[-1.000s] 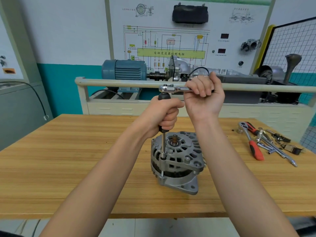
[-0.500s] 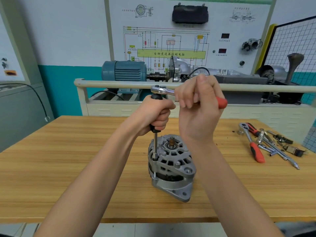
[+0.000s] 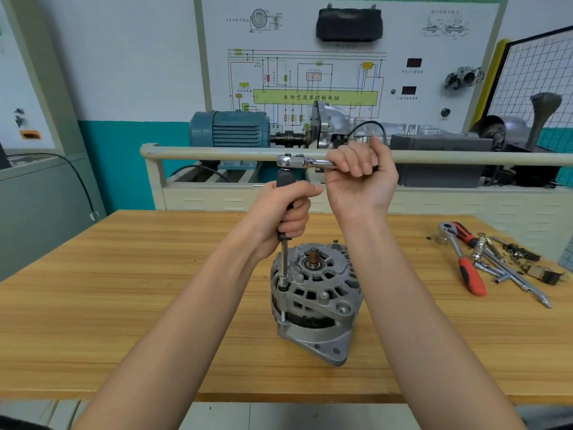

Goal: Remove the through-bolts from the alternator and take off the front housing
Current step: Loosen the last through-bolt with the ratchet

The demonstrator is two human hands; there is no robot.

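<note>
Behind the wooden table stands a training rig with a blue electric motor and a wiring-diagram board on the wall. On the table, near its middle, the alternator sits with its shaft end pointing up and its front housing on top.

A long socket extension stands upright on the alternator's left edge, its lower end seated on a through-bolt whose thin shank shows in the gap between the two housing halves. The left hand grips the extension's black handle, fingers curled round it, directly above the alternator and not touching the housing. At the top of the extension sits the head of a ratchet, its chrome handle running out to the right. The right hand holds that handle, fingers curled over it, higher than the left hand and just beside it, with the right forearm crossing in front of the alternator's right side.

Well to the right on the table lie a red-handled ratchet and a loose cluster of chrome tools.
</note>
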